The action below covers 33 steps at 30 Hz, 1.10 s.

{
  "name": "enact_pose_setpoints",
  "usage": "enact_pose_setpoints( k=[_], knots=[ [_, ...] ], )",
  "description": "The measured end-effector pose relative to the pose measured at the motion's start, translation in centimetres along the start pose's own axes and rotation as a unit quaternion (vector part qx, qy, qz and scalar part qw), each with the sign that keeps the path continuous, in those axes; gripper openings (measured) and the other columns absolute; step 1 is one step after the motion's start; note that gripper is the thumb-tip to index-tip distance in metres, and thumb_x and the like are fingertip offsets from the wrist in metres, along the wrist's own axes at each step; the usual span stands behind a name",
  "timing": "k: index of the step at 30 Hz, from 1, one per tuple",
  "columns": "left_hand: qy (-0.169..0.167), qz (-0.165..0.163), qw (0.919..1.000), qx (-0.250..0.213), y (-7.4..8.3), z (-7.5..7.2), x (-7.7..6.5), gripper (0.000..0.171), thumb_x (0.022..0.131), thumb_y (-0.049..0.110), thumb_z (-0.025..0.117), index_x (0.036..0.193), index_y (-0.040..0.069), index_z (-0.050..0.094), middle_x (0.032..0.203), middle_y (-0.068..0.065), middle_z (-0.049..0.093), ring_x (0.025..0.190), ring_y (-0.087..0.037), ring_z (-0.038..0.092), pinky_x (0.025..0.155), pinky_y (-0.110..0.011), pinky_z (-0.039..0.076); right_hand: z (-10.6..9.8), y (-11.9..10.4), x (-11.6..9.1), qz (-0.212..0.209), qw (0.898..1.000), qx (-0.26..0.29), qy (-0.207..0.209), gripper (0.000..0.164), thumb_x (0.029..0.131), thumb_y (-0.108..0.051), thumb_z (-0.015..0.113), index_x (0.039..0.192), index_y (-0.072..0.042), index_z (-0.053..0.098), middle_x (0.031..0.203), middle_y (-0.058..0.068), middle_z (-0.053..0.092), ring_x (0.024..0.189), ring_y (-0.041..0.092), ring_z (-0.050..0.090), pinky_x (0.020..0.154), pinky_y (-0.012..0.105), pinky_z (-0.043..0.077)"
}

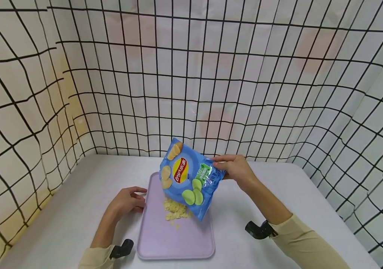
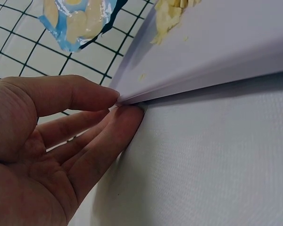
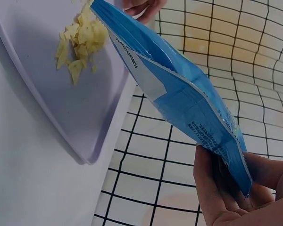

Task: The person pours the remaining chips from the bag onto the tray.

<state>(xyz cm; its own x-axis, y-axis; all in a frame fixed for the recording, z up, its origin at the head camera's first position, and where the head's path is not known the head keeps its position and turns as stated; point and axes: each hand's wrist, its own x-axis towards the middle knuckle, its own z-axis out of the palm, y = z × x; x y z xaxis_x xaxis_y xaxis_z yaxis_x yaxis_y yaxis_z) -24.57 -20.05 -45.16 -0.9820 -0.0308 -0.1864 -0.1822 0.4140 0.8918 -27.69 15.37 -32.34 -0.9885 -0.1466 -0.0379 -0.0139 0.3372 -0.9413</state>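
My right hand (image 1: 238,171) pinches one corner of a blue Lay's potato chip bag (image 1: 186,175), which hangs tilted above a lilac tray (image 1: 178,246). In the right wrist view the bag (image 3: 179,89) shows its side, with fingers behind and thumb in front of its end. Broken potato chips (image 1: 175,209) lie in a small heap on the tray under the bag's lower edge, a few crumbs around them. At the tray's left side, my left hand (image 1: 127,201) pinches the rim; the left wrist view shows thumb and fingertips (image 2: 111,98) on either side of it.
The tray lies on a white table (image 1: 87,194). Black grid netting (image 1: 208,89) over white walls encloses the table at the back and both sides. A black wrist camera (image 1: 122,248) sits on the left sleeve, another wrist camera (image 1: 259,229) on the right.
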Motion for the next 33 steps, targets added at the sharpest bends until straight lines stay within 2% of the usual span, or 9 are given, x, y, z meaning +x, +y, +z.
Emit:
enact_pose_setpoints(
  k=[3, 20, 26, 33],
  knots=[
    [-0.001, -0.001, 1.0, -0.001, -0.12, -0.12, 0.12, 0.052, 0.082, 0.0, 0.075, 0.132, -0.003, 0.061, 0.097, -0.014, 0.069, 0.073, -0.02, 0.069, 0.07, -0.035, 0.062, 0.12, 0.03, 0.04, -0.003, 1.0, -0.004, -0.003, 0.033, 0.097, -0.016, 0.066, 0.126, -0.001, 0.07, 0.118, 0.019, 0.071, 0.08, 0.016, 0.074, 0.079, 0.031, 0.062],
    [-0.005, -0.004, 1.0, -0.007, 0.19, -0.18, -0.22, 0.053, 0.081, -0.002, 0.074, 0.132, -0.003, 0.061, 0.098, -0.015, 0.069, 0.073, -0.02, 0.069, 0.071, -0.035, 0.061, -0.09, -0.68, 0.03, -0.009, 1.0, -0.011, 0.0, 0.031, 0.097, -0.017, 0.067, 0.124, -0.003, 0.072, 0.102, 0.013, 0.075, 0.076, 0.018, 0.072, 0.077, 0.029, 0.062],
    [-0.004, -0.004, 1.0, -0.004, 0.18, -0.09, -0.06, 0.053, 0.081, -0.001, 0.074, 0.132, -0.003, 0.061, 0.098, -0.015, 0.068, 0.073, -0.019, 0.068, 0.07, -0.035, 0.061, -0.03, -0.35, -0.02, 0.003, 1.0, -0.019, -0.01, 0.031, 0.096, -0.017, 0.067, 0.125, -0.004, 0.072, 0.106, 0.014, 0.075, 0.077, 0.017, 0.072, 0.076, 0.029, 0.062],
    [-0.002, -0.011, 0.9999, 0.0, 0.02, 0.0, 0.09, 0.053, 0.082, 0.0, 0.075, 0.133, -0.002, 0.061, 0.099, -0.014, 0.068, 0.073, -0.02, 0.069, 0.071, -0.034, 0.061, -0.04, -0.23, -0.12, -0.003, 1.0, -0.022, -0.008, 0.032, 0.097, -0.017, 0.067, 0.126, -0.004, 0.071, 0.109, 0.015, 0.074, 0.077, 0.017, 0.071, 0.076, 0.029, 0.061]
  ],
)
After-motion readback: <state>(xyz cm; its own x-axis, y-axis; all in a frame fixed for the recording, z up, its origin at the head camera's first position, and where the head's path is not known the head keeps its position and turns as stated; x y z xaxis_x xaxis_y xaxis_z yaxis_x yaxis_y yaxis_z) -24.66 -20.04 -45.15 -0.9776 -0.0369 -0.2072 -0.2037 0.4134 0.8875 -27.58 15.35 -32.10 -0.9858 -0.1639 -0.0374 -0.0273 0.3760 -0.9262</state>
